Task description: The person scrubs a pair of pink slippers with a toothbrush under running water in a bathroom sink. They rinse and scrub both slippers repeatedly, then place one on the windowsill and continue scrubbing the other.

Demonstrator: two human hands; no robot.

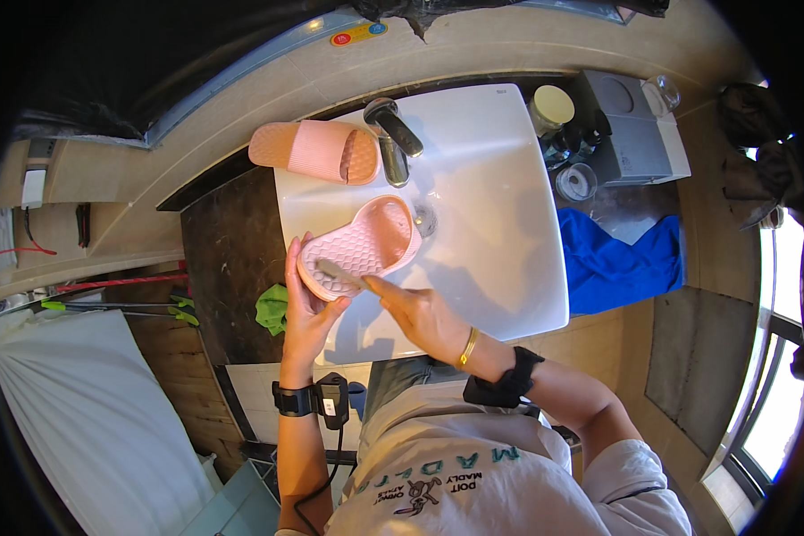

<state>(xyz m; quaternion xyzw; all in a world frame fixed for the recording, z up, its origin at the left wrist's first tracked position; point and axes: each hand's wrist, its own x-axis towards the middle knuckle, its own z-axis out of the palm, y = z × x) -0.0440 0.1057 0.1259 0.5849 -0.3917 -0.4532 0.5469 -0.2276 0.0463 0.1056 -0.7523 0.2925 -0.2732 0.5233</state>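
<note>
My left hand [305,308] grips a pink slipper [359,245] by its heel end, thumb on the near side and fingers along the left edge. The slipper is tilted over the white sink [482,268], its bumpy insole facing up and its strap end toward the drain. In my right hand [422,319] is a slim, greyish brush-like tool [334,271], its tip against the heel of the insole. My fingers hide most of its handle. A second pink slipper [317,154] lies across the sink's back left rim, beside the faucet [393,143].
A green cloth [272,309] lies on the dark counter [228,259] at the left. Right of the sink are a blue cloth [621,265], a grey box [623,129], a jar with a cream lid [553,105] and a small glass container [576,182].
</note>
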